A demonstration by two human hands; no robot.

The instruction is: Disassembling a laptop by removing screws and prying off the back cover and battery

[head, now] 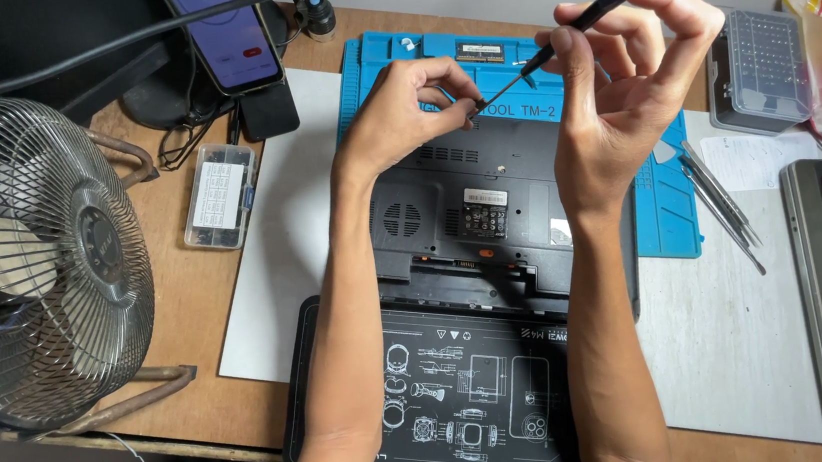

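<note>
From the head camera, both forearms reach up the middle of the frame. The right hand (631,59) is raised, wrist bent, fingers clamped on a slim black screwdriver (554,44) slanting down-left. The left hand (414,105) has its fingers pinched together at the tip, over the upturned dark laptop (489,203) at centre, on the worktop (175,284).

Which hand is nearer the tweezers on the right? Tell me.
The right hand. It is raised just left of and above the tweezers, holding a screwdriver. The left hand is farther left, over the laptop underside, pinching the screwdriver's tip.
</note>
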